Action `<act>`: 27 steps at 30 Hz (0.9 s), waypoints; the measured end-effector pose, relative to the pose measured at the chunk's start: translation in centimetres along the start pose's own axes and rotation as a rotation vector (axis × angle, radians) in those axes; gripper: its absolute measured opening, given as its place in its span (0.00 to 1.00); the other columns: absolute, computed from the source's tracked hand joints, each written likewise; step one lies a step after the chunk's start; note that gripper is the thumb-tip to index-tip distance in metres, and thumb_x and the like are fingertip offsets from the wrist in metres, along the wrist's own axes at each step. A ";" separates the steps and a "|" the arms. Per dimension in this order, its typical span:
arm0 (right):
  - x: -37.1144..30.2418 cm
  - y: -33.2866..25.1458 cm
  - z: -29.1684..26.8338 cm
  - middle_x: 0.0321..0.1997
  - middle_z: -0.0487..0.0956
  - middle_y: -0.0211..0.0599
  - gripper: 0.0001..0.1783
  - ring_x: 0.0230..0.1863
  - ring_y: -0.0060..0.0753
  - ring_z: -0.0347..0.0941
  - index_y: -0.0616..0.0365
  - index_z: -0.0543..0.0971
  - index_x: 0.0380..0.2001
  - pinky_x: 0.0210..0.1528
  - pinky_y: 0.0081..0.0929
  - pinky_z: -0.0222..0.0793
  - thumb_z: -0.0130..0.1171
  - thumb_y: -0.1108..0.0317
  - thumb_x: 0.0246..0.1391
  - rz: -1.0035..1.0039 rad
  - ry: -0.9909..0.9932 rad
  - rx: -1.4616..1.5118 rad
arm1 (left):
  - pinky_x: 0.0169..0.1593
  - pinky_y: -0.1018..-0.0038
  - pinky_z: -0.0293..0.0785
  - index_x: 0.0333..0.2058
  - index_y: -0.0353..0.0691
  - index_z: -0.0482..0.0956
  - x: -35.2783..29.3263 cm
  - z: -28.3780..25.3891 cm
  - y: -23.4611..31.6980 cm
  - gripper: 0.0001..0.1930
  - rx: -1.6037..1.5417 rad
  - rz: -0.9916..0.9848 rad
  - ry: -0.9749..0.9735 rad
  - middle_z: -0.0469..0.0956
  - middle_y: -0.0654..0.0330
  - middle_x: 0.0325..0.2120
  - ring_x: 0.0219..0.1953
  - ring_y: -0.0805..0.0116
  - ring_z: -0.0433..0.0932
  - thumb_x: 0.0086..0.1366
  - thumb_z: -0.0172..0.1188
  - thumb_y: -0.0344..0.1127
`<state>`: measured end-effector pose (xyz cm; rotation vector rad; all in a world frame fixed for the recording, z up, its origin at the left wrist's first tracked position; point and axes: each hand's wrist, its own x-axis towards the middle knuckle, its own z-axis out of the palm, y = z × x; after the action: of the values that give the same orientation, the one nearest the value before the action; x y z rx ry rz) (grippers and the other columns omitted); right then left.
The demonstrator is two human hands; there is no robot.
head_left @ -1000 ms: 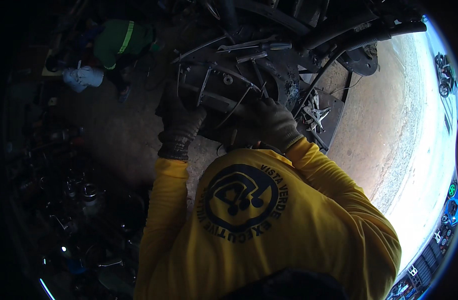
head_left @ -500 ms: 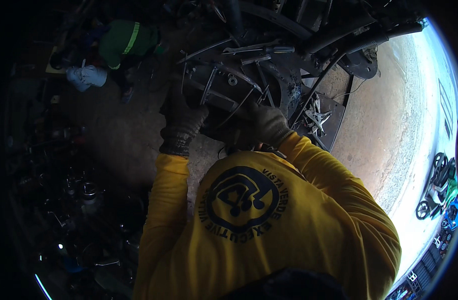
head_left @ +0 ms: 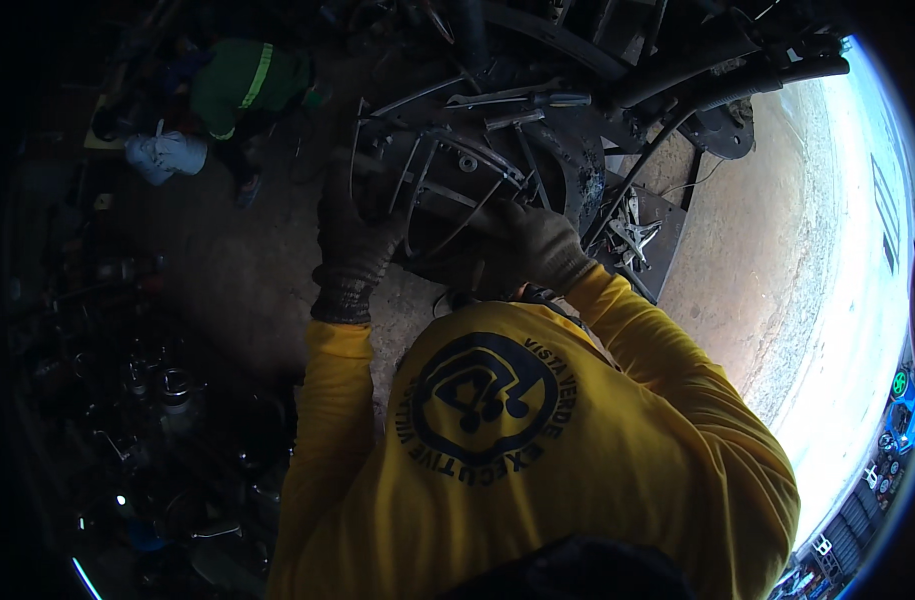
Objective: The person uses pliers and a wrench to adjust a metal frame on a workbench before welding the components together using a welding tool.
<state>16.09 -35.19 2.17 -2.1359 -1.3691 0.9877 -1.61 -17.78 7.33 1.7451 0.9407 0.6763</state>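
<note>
A frame of bent metal rods (head_left: 493, 157) is held low over a dark metal worktable. My left hand (head_left: 356, 250), in a dark knit glove, is closed at the frame's left side, beside a thin upright rod; its fingertips are lost in shadow. Gloved as well, my right hand (head_left: 543, 243) curls round the frame's near right end, where several rods meet. A ring-shaped metal piece (head_left: 468, 163) lies on the table behind the rods. Farther back rest a screwdriver (head_left: 563, 100) and a wrench (head_left: 488, 99).
Locking pliers (head_left: 633, 238) lie on a lower plate to the right. Thick dark tubes (head_left: 698, 75) cross the far right. A person in a green top (head_left: 248, 85) crouches at the far left. Dark metal parts (head_left: 178, 390) crowd the floor at left.
My left hand has shifted slightly left and nearer, and the thin rod beside it has moved left too. The rod frame has tilted a little. My right hand stays almost in place.
</note>
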 end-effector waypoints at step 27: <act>-0.6 -0.3 0.5 0.44 0.83 0.53 0.37 0.44 0.57 0.82 0.46 0.67 0.68 0.45 0.44 0.78 0.63 0.55 0.56 -0.185 0.183 -0.048 | 0.64 0.66 0.67 0.58 0.39 0.71 1.5 -2.3 -3.7 0.35 0.140 0.291 -0.025 0.72 0.57 0.54 0.59 0.62 0.70 0.47 0.64 0.25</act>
<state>15.39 -35.59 2.19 -2.0326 -1.4801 0.6781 -3.68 -14.61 4.63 2.0336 0.7373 0.7873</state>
